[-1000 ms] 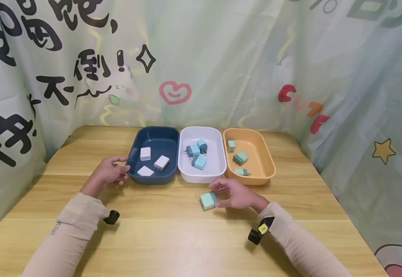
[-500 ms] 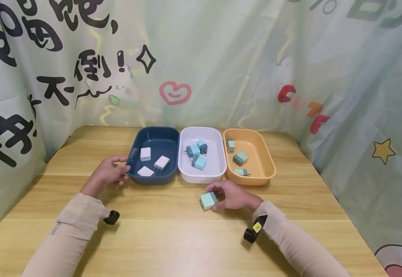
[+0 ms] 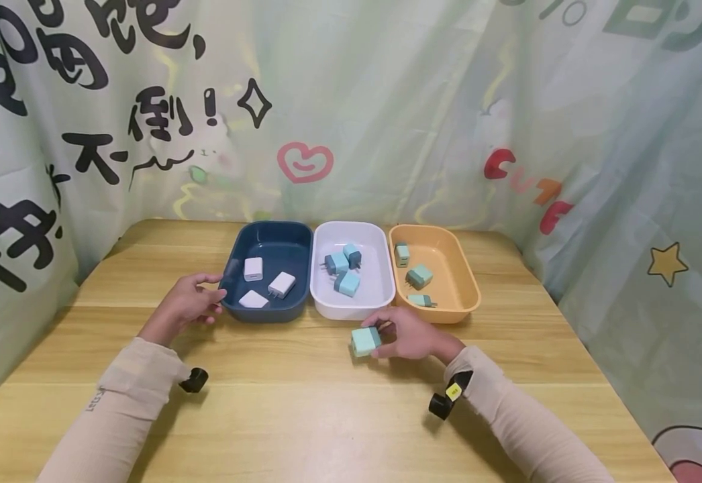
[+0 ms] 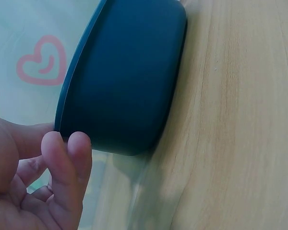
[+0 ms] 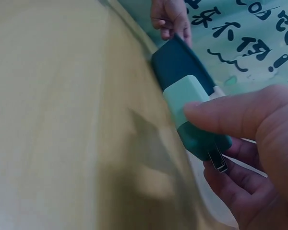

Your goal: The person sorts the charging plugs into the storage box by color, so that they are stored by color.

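My right hand [image 3: 410, 334] pinches a charger plug [image 3: 364, 343] between thumb and fingers, just above the table in front of the trays. In the right wrist view this plug [image 5: 187, 98] has a mint-green body, a darker green end and metal prongs pointing back toward the palm. At the left, my left hand [image 3: 189, 303] grips the near left corner of the navy tray [image 3: 290, 245]. The left wrist view has thumb and fingers at the rim of this tray [image 4: 125, 72]. Several white plugs [image 3: 282, 284] lie inside it.
Right of the navy tray stand a white tray [image 3: 375, 245] with light-blue plugs [image 3: 347, 283] and an orange tray [image 3: 456, 285] with green plugs [image 3: 420, 276], side by side. A printed curtain [image 3: 387, 100] hangs behind the wooden table [image 3: 303, 416].
My right hand has closed on the green charger plug and raised it slightly off the table. The left hand has stayed at the navy tray.
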{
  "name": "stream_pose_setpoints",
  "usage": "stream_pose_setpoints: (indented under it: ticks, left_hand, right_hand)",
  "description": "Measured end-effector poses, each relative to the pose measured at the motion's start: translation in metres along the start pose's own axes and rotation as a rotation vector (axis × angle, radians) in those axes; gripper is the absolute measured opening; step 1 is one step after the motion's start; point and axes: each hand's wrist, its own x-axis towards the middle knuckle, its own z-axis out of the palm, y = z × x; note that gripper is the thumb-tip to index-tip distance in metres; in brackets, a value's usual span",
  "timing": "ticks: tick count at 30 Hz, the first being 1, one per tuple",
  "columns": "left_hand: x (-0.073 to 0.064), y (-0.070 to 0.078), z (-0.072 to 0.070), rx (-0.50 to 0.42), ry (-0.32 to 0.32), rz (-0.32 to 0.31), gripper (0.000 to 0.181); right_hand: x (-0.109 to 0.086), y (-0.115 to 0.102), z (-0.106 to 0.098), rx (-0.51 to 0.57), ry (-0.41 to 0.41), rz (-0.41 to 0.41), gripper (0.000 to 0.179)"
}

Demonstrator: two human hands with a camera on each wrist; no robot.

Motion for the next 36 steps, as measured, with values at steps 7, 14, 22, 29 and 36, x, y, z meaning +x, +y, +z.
stream_pose_setpoints:
  ticks: [7,14,22,29,36]
  left_hand:
    - [0.001,0.002,-0.001,-0.010,0.000,-0.003,0.056]
    - [0.001,0.002,-0.002,-0.010,-0.002,0.004,0.055]
    - [0.001,0.002,-0.002,-0.008,-0.009,-0.004,0.055]
    - [0.000,0.001,-0.002,-0.010,-0.008,-0.005,0.055]
    - [-0.001,0.001,-0.002,-0.006,-0.017,-0.004,0.055]
  right_hand:
    - [-0.001,-0.009,-0.018,0.069,0.041,-0.028,0.043]
    - [-0.002,-0.012,-0.038,0.034,0.082,-0.004,0.044]
    - [-0.001,-0.010,-0.059,0.021,0.153,0.040,0.044]
    - [0.001,0.001,-0.075,0.040,0.203,0.020,0.044]
    - [0.002,0.016,-0.088,0.038,0.244,0.090,0.044]
